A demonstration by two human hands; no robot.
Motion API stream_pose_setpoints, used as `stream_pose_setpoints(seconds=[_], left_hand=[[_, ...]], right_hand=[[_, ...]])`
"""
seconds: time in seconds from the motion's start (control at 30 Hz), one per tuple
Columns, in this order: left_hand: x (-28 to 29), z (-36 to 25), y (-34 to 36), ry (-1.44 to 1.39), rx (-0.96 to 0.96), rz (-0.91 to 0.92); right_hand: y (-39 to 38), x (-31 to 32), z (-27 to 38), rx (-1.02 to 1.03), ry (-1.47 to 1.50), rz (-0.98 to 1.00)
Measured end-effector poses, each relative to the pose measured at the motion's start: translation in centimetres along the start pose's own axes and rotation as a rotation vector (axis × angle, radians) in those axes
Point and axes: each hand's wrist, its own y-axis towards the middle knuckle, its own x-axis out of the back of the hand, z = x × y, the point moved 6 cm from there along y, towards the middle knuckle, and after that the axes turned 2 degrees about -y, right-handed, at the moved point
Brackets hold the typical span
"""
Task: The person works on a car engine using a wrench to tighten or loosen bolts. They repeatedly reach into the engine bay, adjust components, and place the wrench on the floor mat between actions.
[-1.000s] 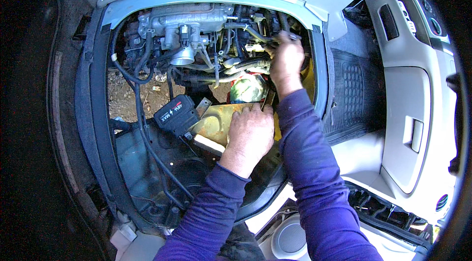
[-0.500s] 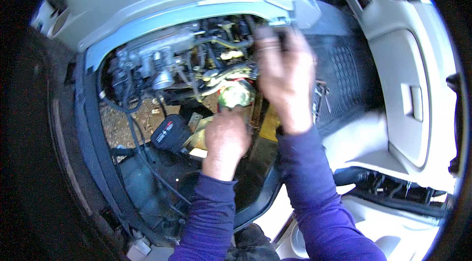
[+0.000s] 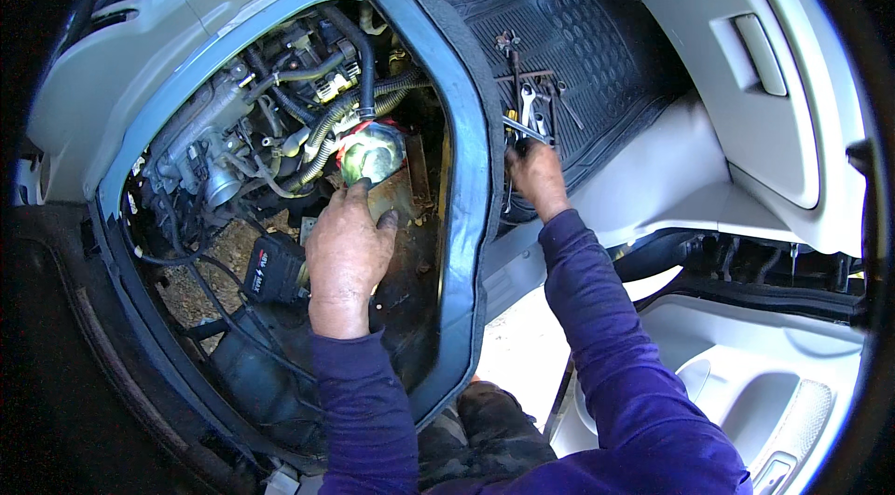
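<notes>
My left hand (image 3: 350, 248) reaches into the engine bay, thumb apart and fingers stretched forward. Its fingertips meet the lower edge of a brightly lit, rounded greenish-white thing with a red edge (image 3: 371, 158); I cannot make out its kind. Over at the tools on the rubber floor mat, my right hand (image 3: 541, 176) is closed around a silver bar-shaped hand tool (image 3: 526, 130), its exact kind partly hidden by the fingers. Beside it lie a combination spanner (image 3: 529, 103) and several other tools.
The blue-painted frame (image 3: 463, 243) of the bay separates my hands. Ribbed hoses (image 3: 322, 145) and a metal engine part (image 3: 219, 183) crowd the bay. A black power-tool battery (image 3: 275, 268) sits at lower left, near a cable. A grey door panel (image 3: 774, 113) stands at right.
My right hand has left the engine bay and moved right to the tools, closing on one. My left hand stays by the lit thing, its fingers more extended. The view has swung right.
</notes>
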Motion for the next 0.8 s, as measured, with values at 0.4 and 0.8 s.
stream_pose_setpoints(seconds=[0.4, 0.8], left_hand=[[5.7, 2.7, 6.7, -0.724, 0.124, -0.604], [5.4, 5.1, 23.0, -1.288, 0.583, -0.364]], right_hand=[[10.4, 2.1, -9.2, -0.234, -0.418, -0.229], [10.4, 1.7, -9.3, -0.244, -0.377, -0.275]])
